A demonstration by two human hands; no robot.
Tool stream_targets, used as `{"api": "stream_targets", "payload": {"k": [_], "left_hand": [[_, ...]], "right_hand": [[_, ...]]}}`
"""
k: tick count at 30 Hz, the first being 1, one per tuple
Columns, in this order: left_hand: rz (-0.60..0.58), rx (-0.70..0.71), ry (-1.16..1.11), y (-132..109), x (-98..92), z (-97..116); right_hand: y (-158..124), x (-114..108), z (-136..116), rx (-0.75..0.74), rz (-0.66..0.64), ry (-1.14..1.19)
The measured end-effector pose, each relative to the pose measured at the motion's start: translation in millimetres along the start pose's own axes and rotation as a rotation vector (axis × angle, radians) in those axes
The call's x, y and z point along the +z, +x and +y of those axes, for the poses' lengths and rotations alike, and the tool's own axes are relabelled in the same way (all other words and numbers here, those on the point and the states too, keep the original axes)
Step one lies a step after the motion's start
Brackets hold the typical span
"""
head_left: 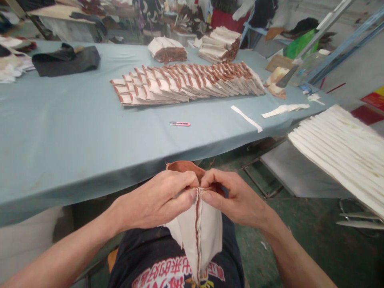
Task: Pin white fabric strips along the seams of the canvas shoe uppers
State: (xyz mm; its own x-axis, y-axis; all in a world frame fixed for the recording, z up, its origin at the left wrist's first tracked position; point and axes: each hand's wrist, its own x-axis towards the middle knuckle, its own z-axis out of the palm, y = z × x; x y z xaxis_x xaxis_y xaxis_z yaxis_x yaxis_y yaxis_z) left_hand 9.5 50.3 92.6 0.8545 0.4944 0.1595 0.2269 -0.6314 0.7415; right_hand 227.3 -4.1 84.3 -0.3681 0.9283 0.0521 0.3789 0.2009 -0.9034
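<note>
- Far left: a pile of pale cloth (12,66) lies on the table edge; a dark folded cloth (66,60) lies just beside it.
- Table (75,132): covered in smooth blue-grey sheeting, which drapes over the near edge.
- Rear of room: a bench (60,15) and heaped material; this zone is blurred, and the heaps appear to be fabric.
- Left hand (157,196): thumb and fingers closed in a pinch on the upper edge of the cloth piece (210,228), left of its seam.
- Table centre: small pink-handled snips (180,124) lie in front of a long overlapping row of brown-edged pieces (186,82); two stacks (167,50) (219,44) stand behind.
- Cloth piece: suspended between both hands above the lap, off the table; brown-lined seam running downward.
- Right hand (237,196): thumb and fingers likewise pinched on the edge, right of the seam.
- Table right: two white strips (247,119) (285,109); a green bag (303,46) beyond.
- Far right: a layered white stack (342,152) above the green floor (303,248).
</note>
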Motion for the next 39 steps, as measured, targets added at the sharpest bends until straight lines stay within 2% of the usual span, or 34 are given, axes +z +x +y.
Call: {"api": "stream_targets", "payload": {"k": [3, 9, 16, 20, 26, 33, 39], "left_hand": [[-0.026, -0.01, -0.104, 0.2, -0.9, -4.4], [-0.077, -0.055, -0.342, 3.4, -4.8, -13.0], [-0.027, -0.185, -0.269, 1.7, -4.0, -1.0], [-0.006, -0.213, -0.222, 1.5, -4.1, 5.3], [0.02, -0.173, -0.259, 1.2, -2.5, 6.2], [-0.076, -0.109, -0.318, 0.1, -4.4, 1.6], [-0.055, -0.086, -0.323, 1.6, -1.6, -2.6]], "right_hand": [[1.8, 2.9, 1.1, 0.003, 0.001, 0.003], [-1.5, 6.5, 2.7, -0.051, 0.067, -0.178], [-7.3, 8.5, -6.6, -0.141, 0.165, -0.466], [-7.3, 7.9, -11.4, -0.166, 0.164, -0.526], [-3.8, 6.2, -13.0, -0.146, 0.147, -0.389], [1.0, 5.8, -8.6, 0.118, 0.036, 0.04], [3.8, 7.1, -8.7, 0.214, 0.019, 0.056]]}}
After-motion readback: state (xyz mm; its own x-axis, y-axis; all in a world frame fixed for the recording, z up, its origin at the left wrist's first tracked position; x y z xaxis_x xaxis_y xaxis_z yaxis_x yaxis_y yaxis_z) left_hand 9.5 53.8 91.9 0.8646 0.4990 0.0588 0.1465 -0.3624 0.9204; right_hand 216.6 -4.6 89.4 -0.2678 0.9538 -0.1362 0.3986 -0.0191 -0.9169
